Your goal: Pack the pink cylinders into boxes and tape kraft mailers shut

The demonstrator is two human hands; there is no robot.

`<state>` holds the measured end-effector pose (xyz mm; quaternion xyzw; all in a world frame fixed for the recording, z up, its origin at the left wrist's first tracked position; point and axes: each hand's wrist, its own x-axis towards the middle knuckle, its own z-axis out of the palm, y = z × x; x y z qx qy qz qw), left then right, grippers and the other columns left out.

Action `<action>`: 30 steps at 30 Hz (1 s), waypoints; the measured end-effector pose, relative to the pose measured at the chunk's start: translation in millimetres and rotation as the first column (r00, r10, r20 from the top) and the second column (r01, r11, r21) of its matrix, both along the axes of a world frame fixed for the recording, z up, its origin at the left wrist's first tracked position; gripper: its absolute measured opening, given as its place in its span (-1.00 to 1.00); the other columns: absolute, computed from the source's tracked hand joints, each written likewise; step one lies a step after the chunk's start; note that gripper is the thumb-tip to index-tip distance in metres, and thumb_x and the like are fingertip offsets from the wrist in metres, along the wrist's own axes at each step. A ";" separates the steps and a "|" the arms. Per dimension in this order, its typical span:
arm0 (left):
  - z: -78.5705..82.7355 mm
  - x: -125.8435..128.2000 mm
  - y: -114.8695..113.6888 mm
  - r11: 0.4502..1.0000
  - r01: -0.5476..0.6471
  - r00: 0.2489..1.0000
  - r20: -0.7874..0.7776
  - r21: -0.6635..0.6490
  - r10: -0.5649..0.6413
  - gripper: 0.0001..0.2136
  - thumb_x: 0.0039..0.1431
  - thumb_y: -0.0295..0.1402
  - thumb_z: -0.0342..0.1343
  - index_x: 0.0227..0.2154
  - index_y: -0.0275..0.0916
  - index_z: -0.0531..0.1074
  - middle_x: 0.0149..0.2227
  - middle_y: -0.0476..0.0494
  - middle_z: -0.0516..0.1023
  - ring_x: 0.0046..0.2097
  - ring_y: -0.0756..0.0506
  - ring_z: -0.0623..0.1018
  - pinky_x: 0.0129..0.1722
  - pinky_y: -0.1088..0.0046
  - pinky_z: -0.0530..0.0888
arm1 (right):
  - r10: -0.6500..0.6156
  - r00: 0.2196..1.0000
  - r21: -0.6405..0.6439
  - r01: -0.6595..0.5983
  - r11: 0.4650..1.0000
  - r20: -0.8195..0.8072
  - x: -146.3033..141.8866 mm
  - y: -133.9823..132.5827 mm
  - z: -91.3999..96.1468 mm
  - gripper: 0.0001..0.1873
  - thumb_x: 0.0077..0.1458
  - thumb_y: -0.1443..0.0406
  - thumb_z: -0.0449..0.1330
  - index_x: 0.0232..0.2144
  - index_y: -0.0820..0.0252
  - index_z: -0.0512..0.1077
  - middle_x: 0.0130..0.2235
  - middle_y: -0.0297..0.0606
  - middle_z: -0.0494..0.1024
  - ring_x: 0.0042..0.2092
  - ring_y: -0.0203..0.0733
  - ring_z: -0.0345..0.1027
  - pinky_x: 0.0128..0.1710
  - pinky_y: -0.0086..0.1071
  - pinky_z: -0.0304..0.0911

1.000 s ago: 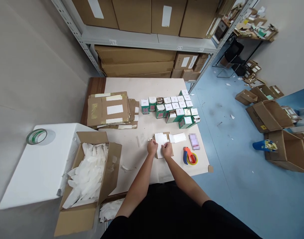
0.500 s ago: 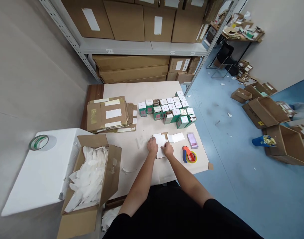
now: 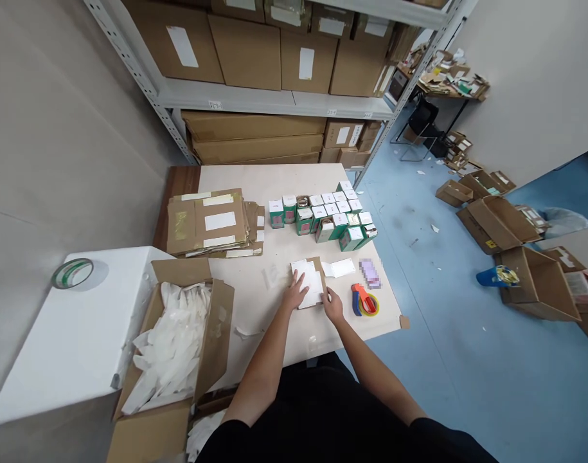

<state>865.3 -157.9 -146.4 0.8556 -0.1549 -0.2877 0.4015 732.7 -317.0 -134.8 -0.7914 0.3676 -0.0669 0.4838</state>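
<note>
A white paper sheet (image 3: 311,276) lies over a flat brown cardboard piece (image 3: 319,266) near the front of the table. My left hand (image 3: 294,293) rests on the sheet's left side with its fingers spread. At the lower right edge of the cardboard, my right hand (image 3: 331,306) has its fingers closed on the rim. A folded white paper (image 3: 339,267) lies just beyond, on the right. To the right of my right hand is a tape dispenser (image 3: 365,299) in red and blue with a yellow roll.
Several green-and-white small boxes (image 3: 322,215) stand at the back right of the table (image 3: 236,173). Flattened cardboard (image 3: 207,225) is stacked at the left. An open carton (image 3: 216,328) of white plastic bags sits front left. A shelf (image 3: 274,99) with cartons rises behind.
My left hand has opened out flat on the sheet. My right hand has moved off the sheet, right and down, to the cardboard's edge. More brown cardboard shows on the right.
</note>
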 end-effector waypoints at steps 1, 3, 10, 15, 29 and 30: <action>1.5 1.7 8.7 0.999 -0.034 0.999 -0.001 0.000 0.034 -0.39 0.26 0.04 0.12 0.33 0.05 0.30 0.51 -0.15 0.03 0.40 -0.35 0.28 0.36 0.08 0.22 | 0.022 0.999 0.014 -0.022 1.000 0.038 2.6 4.8 1.5 -0.54 0.17 0.00 0.16 -0.05 0.15 0.58 -0.02 -0.10 0.64 0.08 0.05 0.47 0.12 -0.12 0.33; 4.8 3.2 29.3 0.988 -0.153 0.988 -0.025 0.030 0.154 -0.45 0.27 0.03 0.12 0.27 0.00 0.37 0.50 -0.20 0.05 0.45 -0.35 0.18 0.36 0.06 0.21 | 0.087 0.990 0.035 -0.091 0.995 0.110 8.9 14.4 4.1 -0.56 0.22 0.00 0.10 -0.16 0.13 0.62 -0.06 -0.11 0.65 0.05 0.02 0.48 0.15 -0.12 0.32; 8.0 -28.3 76.4 0.839 -0.458 0.859 -0.388 -0.293 0.334 -0.20 0.12 -0.10 0.36 0.37 -0.17 0.19 0.31 -0.38 0.39 0.29 -0.34 0.43 0.23 0.10 0.43 | 0.030 0.998 0.214 -0.041 0.976 0.057 39.6 54.5 -5.8 -0.42 -0.07 0.16 0.28 0.04 0.20 0.52 0.01 -0.06 0.61 -0.01 0.02 0.51 -0.02 -0.13 0.45; 6.2 -46.0 77.9 0.753 -0.493 0.838 -0.469 -0.435 0.278 -0.09 -0.04 -0.24 0.47 0.38 -0.18 0.19 0.28 -0.39 0.43 0.22 -0.39 0.49 0.17 0.12 0.49 | 0.148 0.988 0.453 -0.147 0.879 0.034 49.4 73.4 -9.5 -0.29 -0.17 0.26 0.22 0.13 0.14 0.43 -0.01 -0.17 0.60 -0.22 -0.11 0.54 -0.26 -0.23 0.50; 56.7 -61.1 46.6 0.712 -0.512 0.856 -0.357 -0.480 0.375 0.09 -0.03 -0.24 0.46 0.49 -0.03 -0.07 0.33 -0.21 0.40 0.29 -0.26 0.45 0.26 0.17 0.45 | 0.192 0.939 0.337 -0.285 0.897 0.284 32.3 23.6 54.8 -0.38 -0.13 0.22 0.31 0.07 0.06 0.52 0.14 -0.15 0.52 0.07 0.02 0.42 0.03 -0.10 0.44; 66.5 -64.1 40.5 0.712 -0.510 0.859 -0.334 -0.483 0.389 0.07 -0.01 -0.23 0.45 0.49 -0.02 -0.06 0.33 -0.20 0.41 0.29 -0.25 0.46 0.24 0.18 0.47 | 0.209 0.929 0.327 -0.309 0.893 0.306 32.7 17.4 62.2 -0.39 -0.12 0.21 0.32 0.07 0.05 0.52 0.15 -0.15 0.51 0.10 0.02 0.41 0.05 -0.09 0.42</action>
